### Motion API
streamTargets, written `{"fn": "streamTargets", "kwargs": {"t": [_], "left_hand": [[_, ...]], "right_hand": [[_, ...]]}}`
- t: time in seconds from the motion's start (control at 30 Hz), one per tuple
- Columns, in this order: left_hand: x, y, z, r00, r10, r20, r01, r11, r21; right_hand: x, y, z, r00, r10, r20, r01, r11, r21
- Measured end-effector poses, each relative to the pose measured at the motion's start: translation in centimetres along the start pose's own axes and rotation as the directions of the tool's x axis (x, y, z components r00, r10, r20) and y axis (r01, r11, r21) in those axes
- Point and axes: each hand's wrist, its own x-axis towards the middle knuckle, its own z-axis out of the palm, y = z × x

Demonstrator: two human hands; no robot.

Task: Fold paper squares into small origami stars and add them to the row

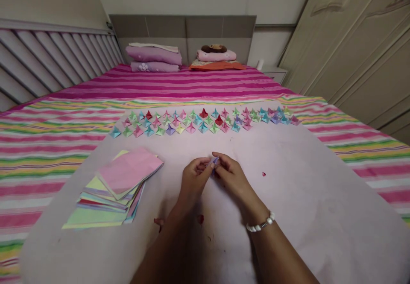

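Observation:
Both hands meet over the middle of a pale board, pinching a small folded purple paper between them. My left hand grips its left side with thumb and fingers. On the other side, my right hand holds the paper between thumb and forefinger, with a white bead bracelet on that wrist. Fingers cover much of the paper, so its full shape is hidden. Beyond the hands stand rows of small folded paper boats in several colours. To the left lies a stack of coloured paper sheets, a pink one uppermost.
Red scraps lie near my forearms, and a small red bit is to the right. The board rests on a striped bedspread. Folded purple bedding and a pink pile sit by the headboard.

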Motion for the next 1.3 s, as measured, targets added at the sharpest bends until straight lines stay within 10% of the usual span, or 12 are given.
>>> {"fn": "streamTargets", "kwargs": {"t": [0.43, 0.73, 1.3], "left_hand": [[0.0, -0.4, -0.2, 0.998, 0.057, 0.029, -0.059, 0.994, 0.097], [0.3, -1.1, -0.3, 0.926, 0.367, 0.084, -0.373, 0.862, 0.343], [0.3, 0.0, -1.0, 0.995, 0.077, -0.063, -0.071, 0.993, 0.095]], "right_hand": [[-0.3, -1.0, 0.1, 0.987, -0.156, 0.043, 0.162, 0.955, -0.248], [-0.4, -0.8, 0.0, 0.984, -0.176, 0.007, 0.165, 0.906, -0.389], [-0.5, -1.4, -0.4, 0.969, -0.244, -0.025, 0.234, 0.951, -0.203]]}}
